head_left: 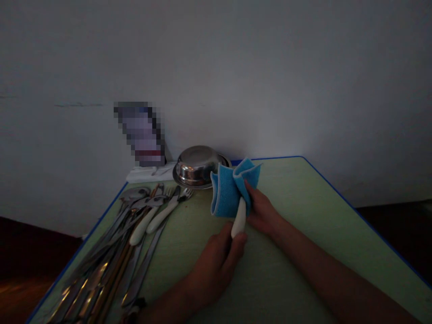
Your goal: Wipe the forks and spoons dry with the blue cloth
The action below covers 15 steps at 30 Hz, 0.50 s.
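Observation:
My left hand (216, 261) is closed around the white handle (239, 220) of a piece of cutlery, gripping its near end. Its far end is hidden inside a blue cloth (231, 189). My right hand (261, 209) is pinched on that cloth, wrapping it round the cutlery's upper part just above the green table (303, 216). Which kind of utensil it is cannot be made out.
A pile of several spoons, forks and knives (124, 243), some white-handled, lies along the table's left side. A steel bowl (197, 166) stands at the far edge by the white wall, next to a white folded item (148, 173) and a blurred object (141, 132).

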Each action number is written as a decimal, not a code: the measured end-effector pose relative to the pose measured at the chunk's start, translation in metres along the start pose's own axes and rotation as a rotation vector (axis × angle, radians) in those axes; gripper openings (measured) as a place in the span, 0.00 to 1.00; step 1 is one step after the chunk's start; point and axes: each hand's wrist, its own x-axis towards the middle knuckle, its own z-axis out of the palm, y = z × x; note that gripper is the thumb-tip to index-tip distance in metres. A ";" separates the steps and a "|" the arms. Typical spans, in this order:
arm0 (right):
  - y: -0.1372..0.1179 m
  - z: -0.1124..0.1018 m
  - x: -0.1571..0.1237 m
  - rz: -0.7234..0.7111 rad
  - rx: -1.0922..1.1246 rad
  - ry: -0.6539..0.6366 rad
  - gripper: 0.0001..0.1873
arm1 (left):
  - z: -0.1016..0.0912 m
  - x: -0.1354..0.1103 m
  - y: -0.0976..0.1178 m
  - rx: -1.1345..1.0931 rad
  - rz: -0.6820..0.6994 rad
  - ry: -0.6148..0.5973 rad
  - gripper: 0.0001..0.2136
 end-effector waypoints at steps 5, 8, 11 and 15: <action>0.001 0.000 -0.002 -0.028 -0.077 -0.052 0.15 | 0.000 0.002 -0.001 -0.046 0.013 -0.006 0.14; 0.001 0.001 -0.001 -0.024 -0.011 -0.010 0.16 | 0.001 0.003 -0.001 -0.106 -0.023 0.061 0.12; 0.000 0.002 0.000 -0.001 0.055 0.034 0.17 | 0.003 0.003 -0.002 -0.240 -0.035 0.139 0.10; -0.001 0.002 0.000 0.021 0.064 0.009 0.19 | 0.004 0.002 -0.004 -0.284 0.051 0.143 0.09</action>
